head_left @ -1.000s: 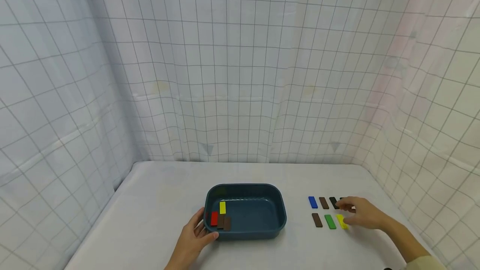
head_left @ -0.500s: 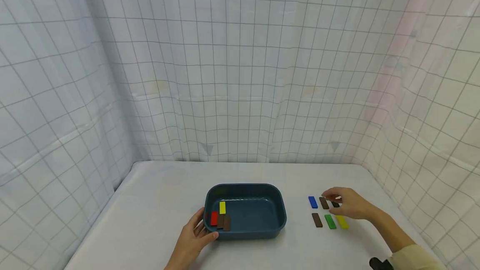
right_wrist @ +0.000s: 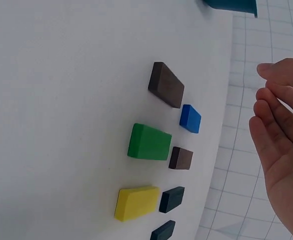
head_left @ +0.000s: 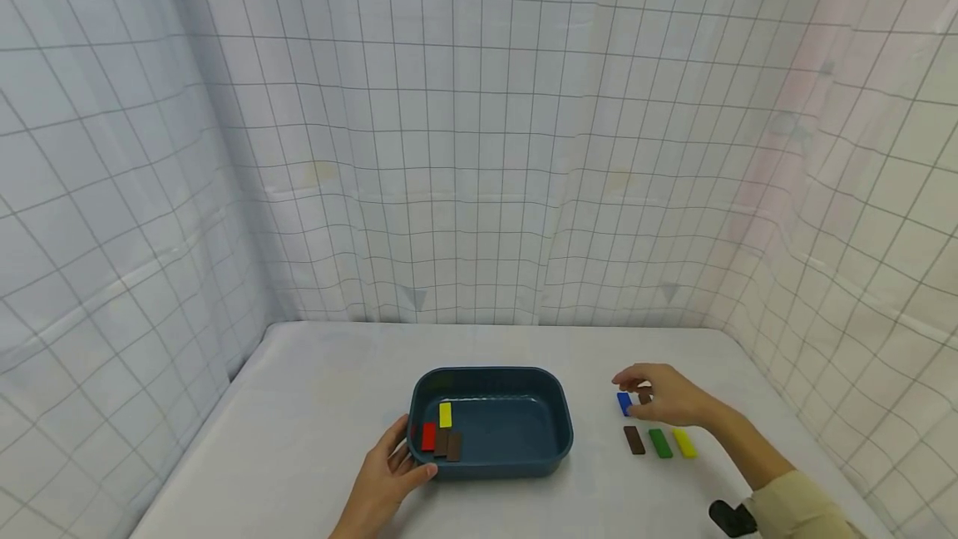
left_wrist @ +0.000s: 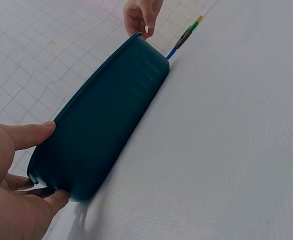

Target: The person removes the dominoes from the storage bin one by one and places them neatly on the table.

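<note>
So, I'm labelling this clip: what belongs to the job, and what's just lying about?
Likely the job:
left hand, gripping the teal tub
right hand, near the blue block
in the tub: red block, yellow block, two brown blocks
also on the table: green block, second yellow block, two more brown blocks, two black blocks

Apparently just around:
gridded cloth
dark object by sleeve, unidentified

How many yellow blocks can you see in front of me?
2. One yellow block lies inside the dark teal dish; the other yellow block lies on the table beside the green block. The dish's near wall could hide more.
</note>
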The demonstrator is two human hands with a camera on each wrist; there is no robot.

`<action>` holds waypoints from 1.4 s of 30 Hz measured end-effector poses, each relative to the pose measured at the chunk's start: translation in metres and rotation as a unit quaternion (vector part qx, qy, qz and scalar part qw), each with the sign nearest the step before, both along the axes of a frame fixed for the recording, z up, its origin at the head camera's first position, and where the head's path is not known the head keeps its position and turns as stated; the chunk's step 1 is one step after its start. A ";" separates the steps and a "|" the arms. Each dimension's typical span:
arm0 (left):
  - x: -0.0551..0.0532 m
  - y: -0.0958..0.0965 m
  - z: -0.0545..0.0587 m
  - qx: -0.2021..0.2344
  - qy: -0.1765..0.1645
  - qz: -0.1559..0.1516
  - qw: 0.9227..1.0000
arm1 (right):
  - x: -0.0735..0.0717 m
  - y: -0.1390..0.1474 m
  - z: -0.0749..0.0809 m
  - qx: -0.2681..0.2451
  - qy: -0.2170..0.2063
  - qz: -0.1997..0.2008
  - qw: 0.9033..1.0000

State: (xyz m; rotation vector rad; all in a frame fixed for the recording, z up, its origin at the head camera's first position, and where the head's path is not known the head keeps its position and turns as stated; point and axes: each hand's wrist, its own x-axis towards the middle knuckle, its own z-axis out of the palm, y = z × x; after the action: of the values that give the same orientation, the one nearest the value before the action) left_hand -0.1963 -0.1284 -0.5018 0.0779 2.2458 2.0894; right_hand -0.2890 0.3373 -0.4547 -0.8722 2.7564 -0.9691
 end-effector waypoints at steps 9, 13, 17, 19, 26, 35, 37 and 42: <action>-0.001 0.001 -0.001 -0.010 -0.007 0.005 1.000 | -0.004 -0.025 0.002 -0.008 0.004 0.022 1.000; -0.001 0.001 -0.002 -0.010 -0.007 0.005 1.000 | -0.005 -0.035 0.002 -0.002 0.009 0.026 1.000; 0.000 0.001 -0.001 -0.005 -0.007 0.002 1.000 | -0.007 -0.044 0.001 0.002 0.011 0.030 0.999; 0.000 0.001 -0.001 -0.002 -0.007 0.000 1.000 | -0.008 -0.049 0.001 -0.003 0.011 0.035 0.999; 0.000 0.001 -0.001 0.006 -0.009 -0.001 1.000 | -0.014 -0.070 0.000 -0.016 0.017 0.057 0.998; 0.000 -0.001 0.000 0.024 0.004 -0.007 1.000 | -0.019 -0.112 0.007 -0.043 0.001 0.093 0.995; 0.000 0.000 0.001 0.019 0.002 -0.005 1.000 | -0.020 -0.121 0.006 -0.037 0.007 0.101 0.994; 0.000 0.000 0.002 0.011 -0.004 -0.004 1.000 | -0.023 -0.140 0.003 -0.028 0.015 0.113 0.993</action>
State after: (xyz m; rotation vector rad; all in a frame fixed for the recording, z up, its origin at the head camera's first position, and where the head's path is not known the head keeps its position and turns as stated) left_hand -0.1966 -0.1287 -0.5000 0.0783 2.2146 2.1070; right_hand -0.3119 0.1978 -0.4521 -1.1850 2.5917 -1.0020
